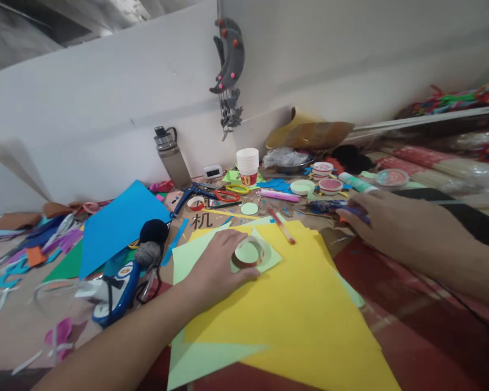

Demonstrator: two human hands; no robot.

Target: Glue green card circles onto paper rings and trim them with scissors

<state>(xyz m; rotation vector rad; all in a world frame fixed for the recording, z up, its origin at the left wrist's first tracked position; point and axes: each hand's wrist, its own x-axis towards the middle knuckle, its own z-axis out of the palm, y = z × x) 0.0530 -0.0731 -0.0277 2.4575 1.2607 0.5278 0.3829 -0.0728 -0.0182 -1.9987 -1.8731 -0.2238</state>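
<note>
My left hand (218,263) curls thumb and fingers around a short paper ring (249,252), which looks like a slice of paper cup. The ring stands on a small light green paper piece (274,259), over a yellow sheet (285,309). To the right, my right hand (377,217) has its fingers closed around a dark blue tool (326,206) that looks like a glue gun; blur and my fingers hide part of it. A pencil-like red stick (282,227) lies at the yellow sheet's far edge, between my hands.
Behind are stacked paper cups (248,165), orange-handled scissors (227,195), a pink marker (277,195), a glue stick (356,182) and round lids (302,187). A grey bottle (172,157) stands by the wall. Blue card (120,225), yarn balls (154,232) and scraps lie left.
</note>
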